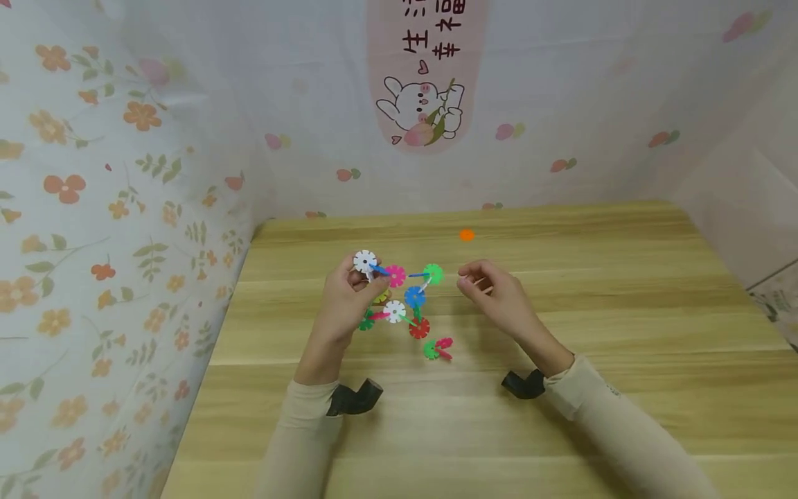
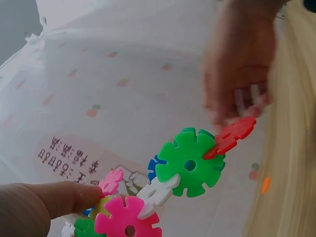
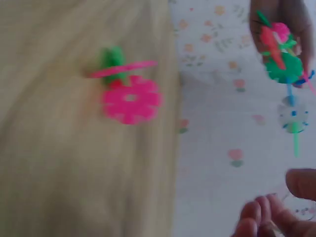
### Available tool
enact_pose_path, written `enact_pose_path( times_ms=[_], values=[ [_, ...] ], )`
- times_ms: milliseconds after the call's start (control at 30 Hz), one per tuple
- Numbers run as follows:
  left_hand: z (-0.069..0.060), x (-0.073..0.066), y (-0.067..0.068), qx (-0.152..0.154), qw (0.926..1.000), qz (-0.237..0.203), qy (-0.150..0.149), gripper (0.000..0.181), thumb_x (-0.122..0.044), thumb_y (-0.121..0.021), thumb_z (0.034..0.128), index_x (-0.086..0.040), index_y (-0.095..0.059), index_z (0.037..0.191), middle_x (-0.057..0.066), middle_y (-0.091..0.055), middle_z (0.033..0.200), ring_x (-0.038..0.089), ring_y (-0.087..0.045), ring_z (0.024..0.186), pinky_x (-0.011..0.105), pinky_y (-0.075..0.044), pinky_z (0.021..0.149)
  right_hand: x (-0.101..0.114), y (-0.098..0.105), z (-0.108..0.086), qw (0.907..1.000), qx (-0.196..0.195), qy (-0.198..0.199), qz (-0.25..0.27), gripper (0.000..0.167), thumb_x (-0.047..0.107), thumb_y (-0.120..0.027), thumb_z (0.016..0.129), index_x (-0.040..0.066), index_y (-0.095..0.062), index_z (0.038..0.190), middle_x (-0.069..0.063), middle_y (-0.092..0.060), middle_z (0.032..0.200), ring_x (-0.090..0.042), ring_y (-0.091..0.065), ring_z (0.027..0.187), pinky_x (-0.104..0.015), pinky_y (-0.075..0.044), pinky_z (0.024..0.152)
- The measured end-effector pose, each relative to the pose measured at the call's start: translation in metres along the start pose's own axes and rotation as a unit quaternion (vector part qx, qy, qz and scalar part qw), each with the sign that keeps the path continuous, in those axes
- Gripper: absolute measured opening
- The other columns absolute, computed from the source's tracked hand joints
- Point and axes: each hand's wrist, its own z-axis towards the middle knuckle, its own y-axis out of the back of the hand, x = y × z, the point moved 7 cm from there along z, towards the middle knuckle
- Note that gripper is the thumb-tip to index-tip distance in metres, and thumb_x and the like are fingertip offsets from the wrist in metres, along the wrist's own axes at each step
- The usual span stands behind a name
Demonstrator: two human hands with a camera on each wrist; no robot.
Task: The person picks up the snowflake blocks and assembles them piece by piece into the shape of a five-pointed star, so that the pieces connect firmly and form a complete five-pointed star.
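Note:
My left hand (image 1: 339, 305) pinches a linked chain of notched plastic discs (image 1: 395, 270) between thumb and fingers. White, pink, blue, yellow, red and green discs slot together edge to edge. In the left wrist view, a green disc (image 2: 173, 168) and a red disc (image 2: 232, 137) stand at the chain's near end, with the left thumb on a small pink disc. Just right of the chain's light-green disc (image 1: 433, 272) hovers my right hand (image 1: 501, 301), fingers bent loosely. The right wrist view shows its thumb (image 3: 302, 183) apart from the fingers, with nothing visible between them.
A small joined cluster of green and pink discs (image 1: 431, 350) lies on the wooden table (image 1: 598, 291), below the chain. Farther back lies a single orange disc (image 1: 467, 235). Patterned cloth (image 1: 299, 104) hangs behind and at the left.

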Motion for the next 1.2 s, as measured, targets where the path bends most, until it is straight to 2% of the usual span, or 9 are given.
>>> enact_pose_path(
  times_ms=[133,233,300,633,733,900,1033,1133,1200],
  values=[
    [0.003,-0.003,0.006,-0.01,0.9998,-0.013,0.009,0.028,0.002,-0.067,0.0924,0.0,-0.053,0.117,0.006,-0.063,0.087,0.013,-0.056,0.07,0.021,-0.049,0.066,-0.026,-0.029,-0.011,0.9939,0.097,-0.036,-0.038,0.027,0.035,-0.064,0.099,0.012,-0.066,0.114,0.001,-0.066,0.095,-0.018,-0.064,0.077,-0.032,-0.051,0.064],
    [0.002,-0.002,0.005,-0.017,0.9994,-0.015,0.026,0.025,0.003,-0.067,0.0923,-0.002,-0.053,0.113,0.004,-0.062,0.086,0.013,-0.056,0.071,0.021,-0.049,0.064,-0.029,-0.049,-0.021,0.984,0.16,-0.029,-0.072,0.028,0.039,-0.067,0.096,0.016,-0.067,0.111,0.006,-0.065,0.09,-0.013,-0.061,0.077,-0.032,-0.05,0.064],
    [0.002,-0.001,0.004,-0.022,0.9991,-0.012,0.035,0.024,0.003,-0.067,0.0919,-0.002,-0.052,0.111,0.005,-0.061,0.086,0.014,-0.057,0.073,0.022,-0.05,0.064,-0.028,-0.058,-0.027,0.9779,0.183,-0.017,-0.099,0.028,0.042,-0.069,0.094,0.018,-0.069,0.109,0.011,-0.062,0.087,-0.01,-0.058,0.075,-0.03,-0.049,0.065],
    [0.0,0.001,-0.001,-0.023,0.999,-0.025,0.029,0.027,0.006,-0.069,0.0889,-0.001,-0.049,0.106,0.006,-0.057,0.087,0.017,-0.054,0.075,0.024,-0.049,0.065,-0.013,-0.068,-0.041,0.9586,0.198,0.057,-0.197,0.026,0.032,-0.085,0.08,0.02,-0.073,0.099,0.01,-0.054,0.081,-0.008,-0.05,0.069,-0.026,-0.044,0.059],
    [-0.001,0.0,-0.003,-0.02,0.9991,-0.032,0.021,0.027,0.007,-0.069,0.0885,-0.001,-0.049,0.105,0.006,-0.057,0.085,0.017,-0.053,0.073,0.024,-0.048,0.063,-0.011,-0.065,-0.041,0.9573,0.2,0.067,-0.198,0.021,0.027,-0.084,0.079,0.019,-0.071,0.094,0.01,-0.054,0.082,-0.009,-0.049,0.07,-0.026,-0.043,0.059],
    [-0.003,-0.003,-0.009,-0.007,0.9995,-0.025,0.017,0.026,0.005,-0.07,0.088,-0.003,-0.05,0.103,0.008,-0.056,0.086,0.019,-0.053,0.074,0.025,-0.049,0.065,-0.017,-0.04,-0.032,0.9753,0.18,0.027,-0.126,0.018,0.027,-0.082,0.084,0.022,-0.067,0.092,0.01,-0.059,0.08,-0.011,-0.055,0.073,-0.028,-0.048,0.062],
    [-0.006,-0.003,-0.014,0.011,0.9997,-0.013,0.017,0.024,0.004,-0.069,0.0885,-0.003,-0.051,0.103,0.009,-0.053,0.09,0.02,-0.051,0.077,0.025,-0.049,0.066,-0.013,-0.009,-0.021,0.9912,0.132,-0.006,-0.004,0.015,0.024,-0.078,0.089,0.016,-0.069,0.097,0.003,-0.065,0.085,-0.017,-0.063,0.081,-0.031,-0.055,0.072],
    [-0.007,-0.004,-0.018,0.026,0.9996,-0.002,0.013,0.025,0.004,-0.069,0.0885,-0.001,-0.051,0.105,0.01,-0.051,0.091,0.021,-0.049,0.078,0.025,-0.047,0.065,-0.002,0.013,-0.012,0.991,0.075,-0.002,0.111,0.014,0.014,-0.073,0.093,0.005,-0.067,0.101,-0.006,-0.067,0.089,-0.023,-0.065,0.084,-0.031,-0.056,0.076],
    [-0.007,-0.005,-0.022,0.035,0.9993,0.007,0.009,0.025,0.004,-0.069,0.0884,-0.001,-0.05,0.104,0.009,-0.048,0.09,0.021,-0.048,0.077,0.025,-0.045,0.064,0.008,0.024,-0.007,0.9814,0.036,0.011,0.188,0.015,0.008,-0.069,0.095,-0.002,-0.064,0.104,-0.008,-0.067,0.091,-0.025,-0.065,0.086,-0.031,-0.055,0.079]
  ],
)
